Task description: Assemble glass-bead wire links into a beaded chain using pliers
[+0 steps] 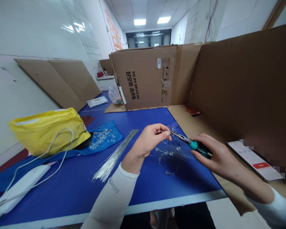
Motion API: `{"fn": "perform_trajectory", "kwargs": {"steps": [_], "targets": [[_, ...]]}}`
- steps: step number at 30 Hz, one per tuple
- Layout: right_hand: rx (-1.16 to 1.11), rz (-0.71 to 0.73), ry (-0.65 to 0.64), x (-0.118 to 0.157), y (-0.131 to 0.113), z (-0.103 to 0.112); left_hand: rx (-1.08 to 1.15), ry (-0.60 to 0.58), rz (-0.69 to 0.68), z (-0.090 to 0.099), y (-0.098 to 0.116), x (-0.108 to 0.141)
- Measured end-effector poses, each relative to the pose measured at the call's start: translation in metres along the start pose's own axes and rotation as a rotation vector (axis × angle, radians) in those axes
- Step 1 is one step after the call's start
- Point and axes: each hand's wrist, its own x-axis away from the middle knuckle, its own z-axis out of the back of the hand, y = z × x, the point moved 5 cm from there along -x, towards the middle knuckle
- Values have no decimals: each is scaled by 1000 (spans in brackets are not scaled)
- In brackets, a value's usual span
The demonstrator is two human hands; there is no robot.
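Observation:
My right hand (215, 151) is wrapped around the green-and-black handles of a pair of long-nose pliers (193, 145). The plier tips reach the fingertips of my left hand (152, 137), which is closed in a pinch. Between those fingers is a thin wire, mostly hidden by the thumb. Just below hangs or lies a loop of wire with clear beads (171, 153); whether it joins the pinched wire I cannot tell. Small dark rings (175, 142) and loose wire pieces lie behind and beneath the pliers. Left of my left forearm is a bundle of straight silvery wires (116, 156).
Clear beads (102, 137) lie on a blue cloth beside a yellow bag (50, 130). A white power strip (23, 187) with a cable sits at the left. Cardboard walls (147, 79) stand behind and right. A phone (255, 160) lies at the right.

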Motion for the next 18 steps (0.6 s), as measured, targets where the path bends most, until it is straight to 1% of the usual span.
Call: {"fn": "perform_trajectory", "kwargs": {"steps": [6,13,18], "targets": [[155,57,31,2,-1,-4,-16,6,-6,0,0,-1],[459,149,179,6,0,-5,3,2,-9,0,-3,-2],[641,254,175,10,5,-1,47,-28,23,-1,-6,-3]]}}
